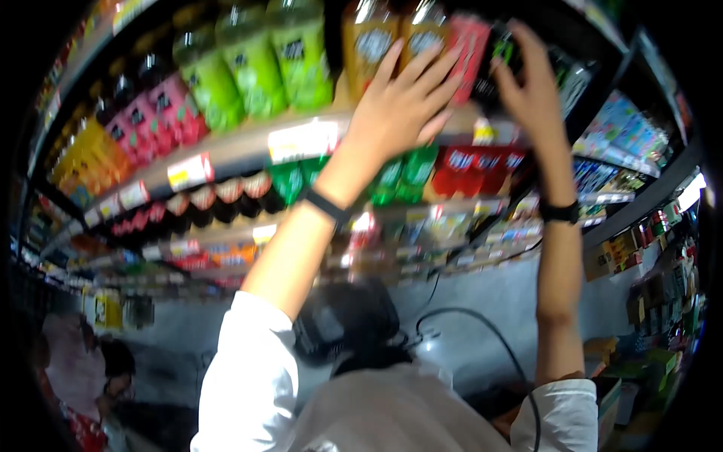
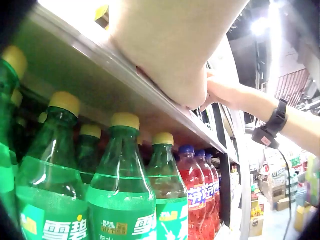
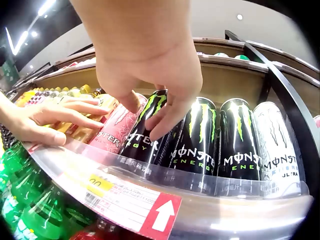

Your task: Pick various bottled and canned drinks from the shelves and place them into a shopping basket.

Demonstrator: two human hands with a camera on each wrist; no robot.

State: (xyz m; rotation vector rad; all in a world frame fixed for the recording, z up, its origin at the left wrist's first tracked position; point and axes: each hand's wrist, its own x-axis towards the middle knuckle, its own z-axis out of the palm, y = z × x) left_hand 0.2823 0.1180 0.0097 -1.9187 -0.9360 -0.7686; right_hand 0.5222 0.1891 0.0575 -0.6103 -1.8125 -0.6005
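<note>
In the head view the left hand (image 1: pixel 403 105) is spread, its fingers in front of amber bottles (image 1: pixel 369 45) and by a pink can (image 1: pixel 468 56). The right wrist view shows this left hand (image 3: pixel 55 117) near the shelf's clear front lip, beside the pink can (image 3: pixel 117 130). The right hand (image 3: pixel 155 75) reaches down from above and pinches a black can with green marks (image 3: pixel 145 132), which leans beside the pink one. Seen from the head, the right hand (image 1: pixel 536 90) is blurred. The left wrist view has the right hand (image 2: pixel 222 92) partly hidden behind the left.
More black cans (image 3: pixel 240 135) and a white can (image 3: pixel 276 140) stand to the right, by a dark upright post (image 3: pixel 285 95). Green bottles (image 2: pixel 122 190) and red bottles (image 2: pixel 192 175) fill the shelf below. A dark cable (image 1: pixel 489 324) loops by the right arm.
</note>
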